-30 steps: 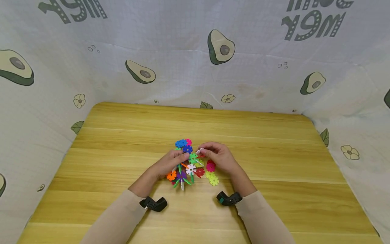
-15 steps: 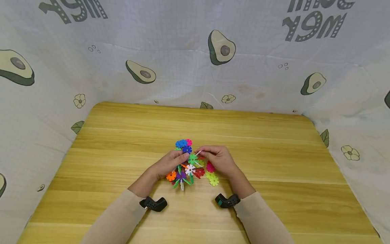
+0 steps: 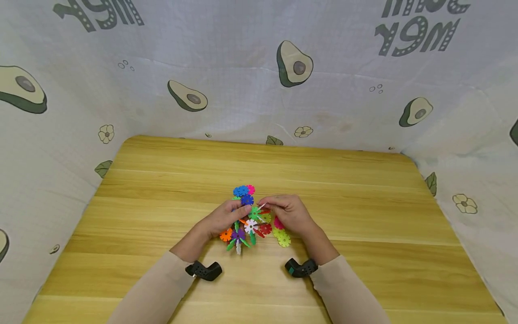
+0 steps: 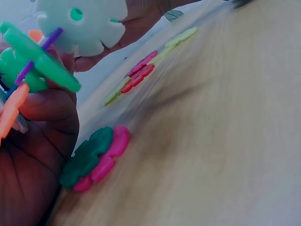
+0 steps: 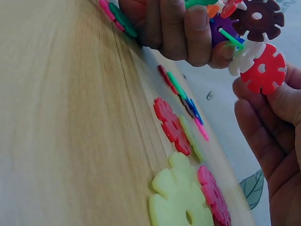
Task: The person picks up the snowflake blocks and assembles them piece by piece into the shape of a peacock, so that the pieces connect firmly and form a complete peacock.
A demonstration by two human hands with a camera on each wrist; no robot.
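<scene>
Here's the cluster of notched discs (image 3: 247, 228), up in the hands above the table (image 3: 344, 189), roughly midway between its left and right edges. It's a spiky bunch with no clear long axis; discs face several ways, with green and white ones jutting away from the far edge, toward the wearer. The left hand (image 3: 225, 220) has it, thumb over the top, fingers curled beneath. And there's the right hand (image 3: 292, 212), thumb and fingertips pinching an edge-on white disc (image 3: 263, 206) at the rim of a green disc (image 3: 253, 216)! Looks like joining work; next, I'd judge, calls for lining up slots and pressing while the left steadies. Whether it's seated, I can't fairly say: fingers crowd it. Blue discs (image 3: 242, 191) lie toward the far edge, yellow discs (image 3: 284, 239) toward the right.
</scene>
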